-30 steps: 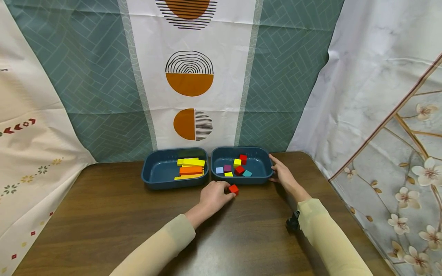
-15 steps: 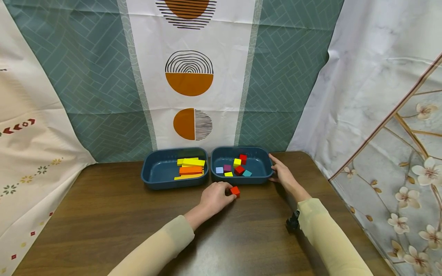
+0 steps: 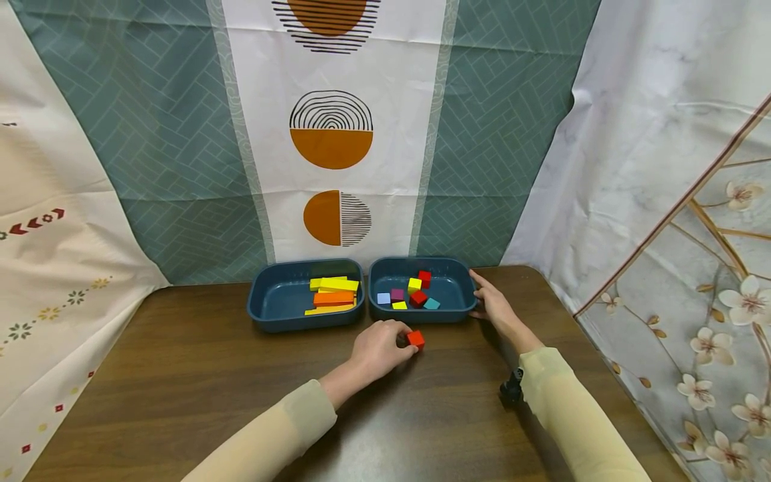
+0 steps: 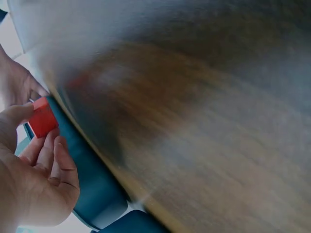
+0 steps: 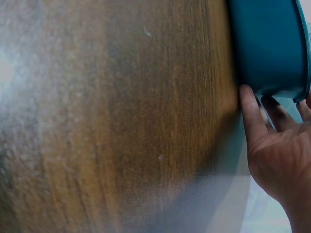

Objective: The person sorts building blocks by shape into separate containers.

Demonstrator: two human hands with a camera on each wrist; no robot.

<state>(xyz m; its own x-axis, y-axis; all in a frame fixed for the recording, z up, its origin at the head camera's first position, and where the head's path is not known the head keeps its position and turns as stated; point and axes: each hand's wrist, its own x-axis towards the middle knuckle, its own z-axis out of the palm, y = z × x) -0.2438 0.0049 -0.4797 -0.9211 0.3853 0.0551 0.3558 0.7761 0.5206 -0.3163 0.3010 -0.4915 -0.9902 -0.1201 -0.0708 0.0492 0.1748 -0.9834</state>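
My left hand (image 3: pixel 378 349) pinches a red cube (image 3: pixel 415 341) between thumb and fingertips, just in front of the right-hand blue tray (image 3: pixel 446 315). In the left wrist view the red cube (image 4: pixel 43 117) sits between the thumb and the fingers, overlapping the tray's wall. At that tray's right end, my right hand (image 3: pixel 497 308) rests its extended fingers against the outside. The right wrist view shows the fingertips right at the lower corner of the tray (image 5: pixel 269 43). Inside it lie several small cubes: a yellow cube (image 3: pixel 414 286), a purple cube (image 3: pixel 397 294), a teal cube (image 3: pixel 431 304) and others.
A second blue tray (image 3: pixel 274 326) stands close on the left, holding yellow sticks (image 3: pixel 338 285) and an orange stick (image 3: pixel 334 298). Both trays sit near the back edge of the brown wooden table (image 3: pixel 199 375). Behind hangs a patterned curtain (image 3: pixel 337 221).
My left hand has moved slightly right and toward me with the red cube in its fingers. The right hand and both trays stay where they were.
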